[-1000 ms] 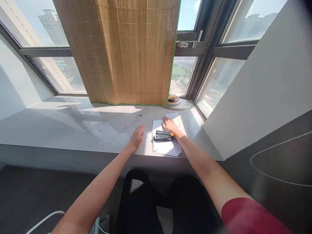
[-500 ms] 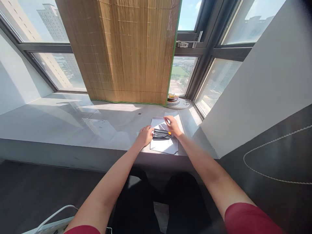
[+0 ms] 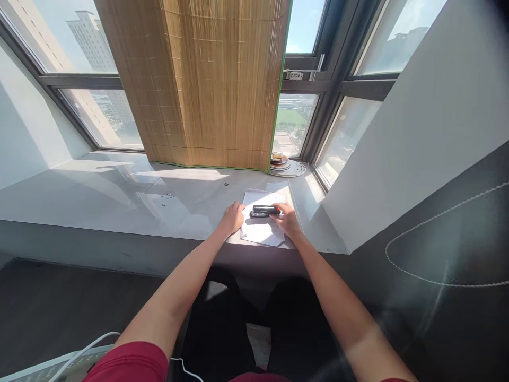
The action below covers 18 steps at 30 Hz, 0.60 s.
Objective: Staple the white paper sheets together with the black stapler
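A black stapler (image 3: 260,210) with an orange-red end lies across white sheets of paper (image 3: 262,233) on the windowsill. At its right end, my right hand (image 3: 287,218) is closed around it, thumb and fingers near the red part. My left hand (image 3: 233,216) is at the left edge of the sheets, fingers close together on that edge and apart from the stapler. Its fingertips and thumb are partly hidden. The papers sit slightly fanned, near the sill's front edge.
A bamboo blind (image 3: 214,90) hangs over the window behind the sill (image 3: 191,196). A stack of plates (image 3: 280,163) stands in the far right corner. A beaded cord (image 3: 397,265) loops at the right. At lower left are a white cable (image 3: 85,350) and a pale basket-like edge.
My right hand has come down from the top of the papers onto the stapler's right end. My left hand has drawn slightly left, off the stapler. The view has shifted a little.
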Motion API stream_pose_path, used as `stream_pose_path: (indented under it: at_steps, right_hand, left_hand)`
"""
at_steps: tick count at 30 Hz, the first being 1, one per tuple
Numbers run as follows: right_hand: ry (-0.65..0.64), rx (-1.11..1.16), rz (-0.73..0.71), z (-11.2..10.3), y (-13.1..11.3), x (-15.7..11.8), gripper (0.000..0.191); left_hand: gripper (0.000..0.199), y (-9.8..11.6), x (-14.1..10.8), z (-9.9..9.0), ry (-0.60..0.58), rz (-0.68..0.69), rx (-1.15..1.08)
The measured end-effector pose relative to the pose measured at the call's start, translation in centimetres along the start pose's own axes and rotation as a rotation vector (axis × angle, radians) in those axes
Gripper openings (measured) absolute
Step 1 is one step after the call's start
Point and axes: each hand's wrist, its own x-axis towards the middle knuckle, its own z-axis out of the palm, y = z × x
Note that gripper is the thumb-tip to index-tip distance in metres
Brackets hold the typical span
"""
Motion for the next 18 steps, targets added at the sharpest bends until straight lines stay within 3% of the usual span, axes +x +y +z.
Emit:
stream_pose_path:
  at_steps: [5, 8, 10, 14, 18]
  right_hand:
    - [0.042, 0.11, 0.101, 0.0, -0.4, 0.0, 0.039]
    - [0.179, 0.118, 0.158, -0.2, -0.7, 0.0, 0.03]
    - [0.251, 0.109, 0.254, -0.4, -0.7, 0.0, 0.04]
    - [0.254, 0.175, 0.418, -0.6, -0.4, -0.1, 0.058]
    - [0.24, 0.128, 0.41, -0.6, -0.7, -0.2, 0.058]
  left_hand:
    - [0.035, 0.1, -0.1, -0.1, 0.018, -0.035, 0.0]
    - [0.029, 0.0, 0.0, 0.0, 0.026, -0.05, -0.006]
    - [0.028, -0.1, 0.1, 0.1, 0.027, -0.05, -0.001]
    - [0.026, -0.6, 0.3, 0.4, 0.049, -0.031, -0.044]
    - [0.032, -1.2, 0.6, 0.3, 0.034, -0.035, -0.173]
